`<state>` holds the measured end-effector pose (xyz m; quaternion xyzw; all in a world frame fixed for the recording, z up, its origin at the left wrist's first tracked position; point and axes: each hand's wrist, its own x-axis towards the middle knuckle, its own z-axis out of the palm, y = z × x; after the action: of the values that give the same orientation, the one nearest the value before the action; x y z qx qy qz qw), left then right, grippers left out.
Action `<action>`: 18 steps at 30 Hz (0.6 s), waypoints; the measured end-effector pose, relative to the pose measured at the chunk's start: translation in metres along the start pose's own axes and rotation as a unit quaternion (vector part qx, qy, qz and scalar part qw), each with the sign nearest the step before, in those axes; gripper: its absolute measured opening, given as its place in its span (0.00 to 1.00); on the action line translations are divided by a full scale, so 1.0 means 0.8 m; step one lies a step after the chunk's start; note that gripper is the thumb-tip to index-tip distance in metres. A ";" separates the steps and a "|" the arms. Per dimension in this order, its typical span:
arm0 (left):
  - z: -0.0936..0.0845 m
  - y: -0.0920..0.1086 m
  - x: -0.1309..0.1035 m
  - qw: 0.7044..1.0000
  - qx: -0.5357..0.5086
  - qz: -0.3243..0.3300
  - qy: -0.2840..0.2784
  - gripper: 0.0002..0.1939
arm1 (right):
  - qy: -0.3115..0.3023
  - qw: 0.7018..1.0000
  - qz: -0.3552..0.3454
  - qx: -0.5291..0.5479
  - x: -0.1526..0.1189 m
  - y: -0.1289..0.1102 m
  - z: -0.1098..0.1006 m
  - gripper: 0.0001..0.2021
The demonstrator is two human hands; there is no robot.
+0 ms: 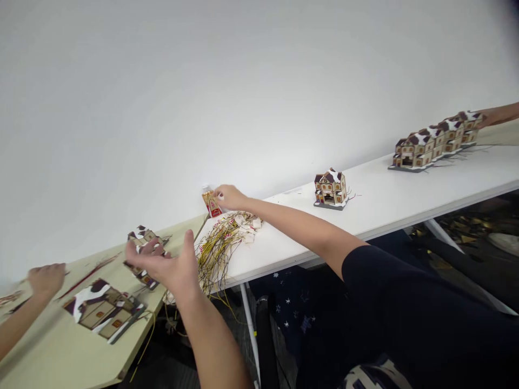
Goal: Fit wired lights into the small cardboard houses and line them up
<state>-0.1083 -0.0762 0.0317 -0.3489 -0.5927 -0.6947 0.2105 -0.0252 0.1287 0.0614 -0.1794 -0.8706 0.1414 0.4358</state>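
My left hand is raised with its fingers apart, palm up, in front of a small model house that it partly hides. Nearer the front lies another house with a snowy roof, tilted on the cream table. My right hand is beside a gold and red bottle by the wall, its fingers curled. Whether it touches the bottle or holds anything small is unclear. Below it, a bundle of yellow and black wires with white connectors spreads over the white table.
A single model house stands mid-table. Farther right is a row of several houses, with another person's hand at its end. Another person's hand rests at far left near red wires.
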 end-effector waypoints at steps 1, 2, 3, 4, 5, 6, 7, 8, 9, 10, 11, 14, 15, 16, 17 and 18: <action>0.007 0.004 -0.005 1.000 -0.006 0.012 -0.004 0.46 | 0.045 0.995 0.071 0.060 0.004 0.004 -0.012 0.03; 0.015 0.008 -0.010 1.000 -0.010 0.029 -0.008 0.43 | 0.081 0.981 0.134 0.114 0.006 0.007 -0.025 0.02; 0.024 0.013 -0.015 0.999 -0.013 0.051 -0.015 0.39 | 0.111 0.962 0.191 0.163 0.008 0.009 -0.039 0.03; 0.033 0.018 -0.022 0.997 -0.020 0.075 -0.027 0.36 | 0.128 0.940 0.237 0.211 0.008 0.009 -0.054 0.06; 0.043 0.023 -0.029 0.994 -0.029 0.097 -0.044 0.33 | 0.136 0.919 0.268 0.255 0.007 0.009 -0.070 0.09; 0.053 0.029 -0.037 0.990 -0.041 0.114 -0.068 0.30 | 0.135 0.899 0.291 0.297 0.005 0.007 -0.087 0.10; 0.063 0.035 -0.045 0.985 -0.055 0.128 -0.099 0.27 | 0.124 0.884 0.308 0.328 0.003 0.005 -0.105 0.10; 0.074 0.041 -0.054 0.979 -0.067 0.139 -0.134 0.25 | 0.114 0.874 0.323 0.345 -0.001 0.002 -0.124 0.10; 0.085 0.046 -0.064 0.971 -0.076 0.150 -0.170 0.23 | 0.110 0.873 0.321 0.351 -0.006 -0.002 -0.144 0.09; 0.096 0.051 -0.073 0.961 -0.082 0.163 -0.206 0.22 | 0.100 0.877 0.317 0.347 -0.011 -0.006 -0.164 0.09; 0.108 0.056 -0.082 0.951 -0.084 0.178 -0.239 0.21 | 0.091 0.883 0.315 0.335 -0.017 -0.010 -0.184 0.08; 0.140 0.071 -0.111 0.918 -0.083 0.227 -0.316 0.17 | 0.070 0.904 0.305 0.292 -0.037 -0.019 -0.245 0.09; 0.150 0.076 -0.121 0.906 -0.078 0.241 -0.338 0.16 | 0.062 0.910 0.298 0.281 -0.045 -0.020 -0.265 0.09; 0.159 0.081 -0.130 0.896 -0.069 0.252 -0.360 0.16 | 0.060 0.915 0.295 0.267 -0.053 -0.020 -0.283 0.09; 0.167 0.085 -0.139 0.886 -0.055 0.259 -0.380 0.16 | 0.065 0.922 0.289 0.250 -0.061 -0.018 -0.301 0.09; 0.175 0.089 -0.147 0.877 -0.037 0.262 -0.402 0.16 | 0.074 0.928 0.283 0.230 -0.069 -0.016 -0.317 0.08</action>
<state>0.0538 0.0304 0.0012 -0.7477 -0.4874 -0.4359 0.1154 0.2083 0.1162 0.1741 -0.3231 -0.6924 0.4419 0.4700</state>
